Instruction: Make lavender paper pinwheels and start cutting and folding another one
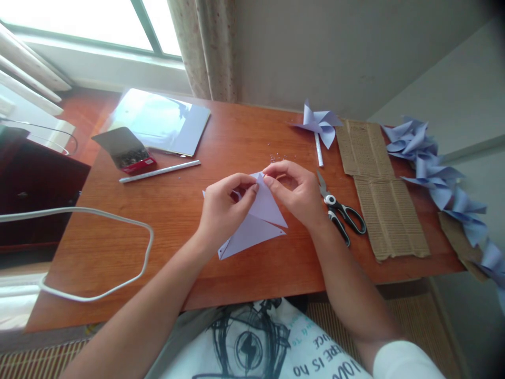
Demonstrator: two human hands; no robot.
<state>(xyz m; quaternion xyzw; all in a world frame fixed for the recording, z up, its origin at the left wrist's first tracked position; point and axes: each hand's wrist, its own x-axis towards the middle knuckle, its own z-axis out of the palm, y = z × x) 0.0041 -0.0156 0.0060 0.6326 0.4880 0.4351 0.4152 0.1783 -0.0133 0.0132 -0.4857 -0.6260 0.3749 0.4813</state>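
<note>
two hands pinch a lilac paper square at the middle of the desk

the lilac paper (256, 223) lies on the wooden desk (177, 221), cut into triangular flaps, and everything else sits around it. the left hand (224, 208) rests on the paper's left part with thumb and forefinger closed on a flap tip drawn up toward the centre. the right hand (298, 192) meets it from the other side, fingertips narrowed to a pinch at the same raised point; whether it holds something small there i cannot tell.

just right of the paper, beside the right wrist, lie black-handled scissors (339, 210) with their blades pointing away from the person. beyond those, farther right, are two strips of corrugated cardboard (384, 205). above and right of the paper, near the desk's far edge, a finished paper pinwheel (319, 126) lies on its white stick. a row of more pinwheels (437, 173) runs along the right edge of the desk, well apart from the paper.

left of the paper lies a white stick (160, 171), and past it an open red box of pins (128, 152). behind that box is a stack of lilac sheets (158, 121). a white cable (98, 252) loops over the desk's left end.
</note>
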